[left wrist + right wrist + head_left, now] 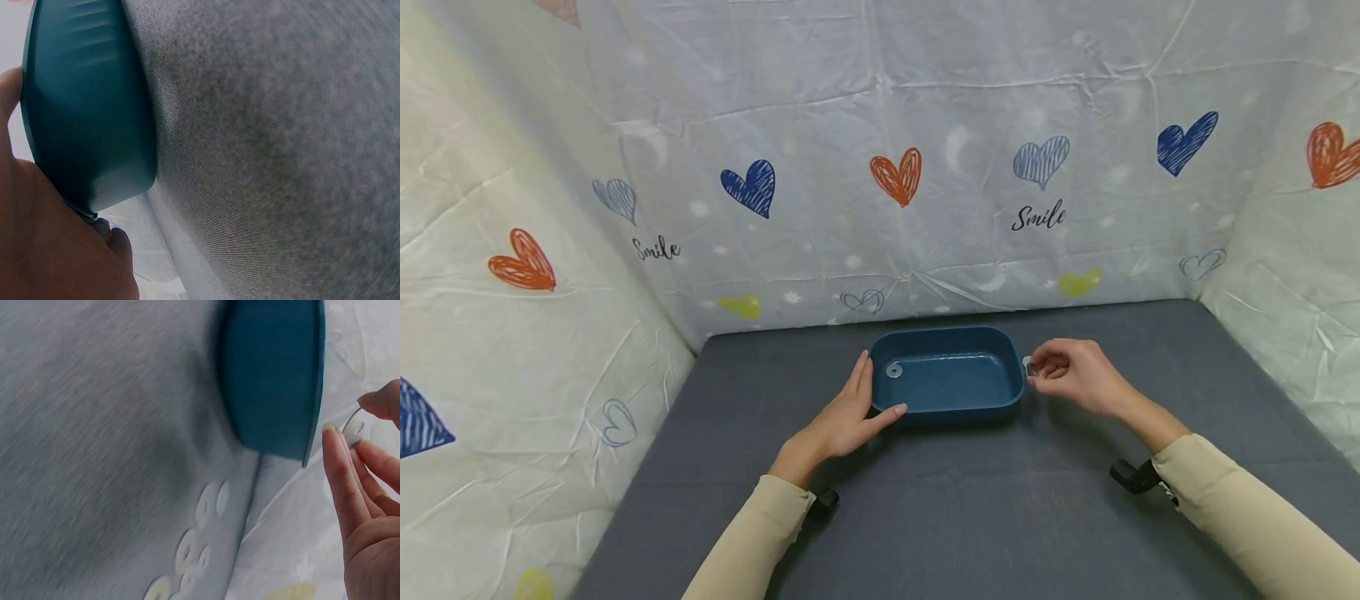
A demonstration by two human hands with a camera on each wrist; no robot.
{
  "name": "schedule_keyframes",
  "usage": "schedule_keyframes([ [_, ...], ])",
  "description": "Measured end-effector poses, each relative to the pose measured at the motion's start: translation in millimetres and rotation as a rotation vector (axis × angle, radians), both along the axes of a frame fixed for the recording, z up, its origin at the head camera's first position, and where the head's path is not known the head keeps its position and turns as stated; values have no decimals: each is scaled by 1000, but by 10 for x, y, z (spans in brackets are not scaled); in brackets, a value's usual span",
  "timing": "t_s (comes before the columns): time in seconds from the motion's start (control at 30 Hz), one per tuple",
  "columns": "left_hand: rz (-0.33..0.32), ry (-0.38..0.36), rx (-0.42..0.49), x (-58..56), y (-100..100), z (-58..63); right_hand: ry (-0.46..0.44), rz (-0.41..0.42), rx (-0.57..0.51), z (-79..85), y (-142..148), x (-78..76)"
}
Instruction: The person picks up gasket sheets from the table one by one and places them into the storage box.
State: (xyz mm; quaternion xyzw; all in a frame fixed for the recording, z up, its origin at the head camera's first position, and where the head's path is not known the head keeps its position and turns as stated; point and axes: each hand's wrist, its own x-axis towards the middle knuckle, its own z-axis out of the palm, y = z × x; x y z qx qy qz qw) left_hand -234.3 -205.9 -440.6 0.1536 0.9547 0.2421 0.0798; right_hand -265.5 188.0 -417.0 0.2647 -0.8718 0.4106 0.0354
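A blue rectangular tray stands on the grey tabletop, a flat metal washer lying inside near its left end. My left hand rests against the tray's left front corner, fingers fairly straight along the end and thumb on the front rim. Just beyond the right end, my right hand pinches another washer between thumb and fingertips. In the right wrist view that washer is held up beside the tray's rim, apart from the table. The left wrist view shows the tray's outer wall beside the left thumb.
Several loose washers lie on the table beyond the tray in the right wrist view; in the head view I cannot make them out. A white cloth printed with hearts hangs behind the grey table and along both sides.
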Motion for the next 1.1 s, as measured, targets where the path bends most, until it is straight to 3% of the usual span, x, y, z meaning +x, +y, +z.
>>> schedule_keyframes([
  [0.17, 2, 0, 1, 7, 0, 1, -30, 45, -41, 8, -157, -22],
  [0.4, 1, 4, -3, -2, -1, -14, -27, 98, -17, 16, -367, -77],
  [1.1, 21, -4, -29, -6, 1, 9, 50, 191, 6, -26, -1084, -293],
])
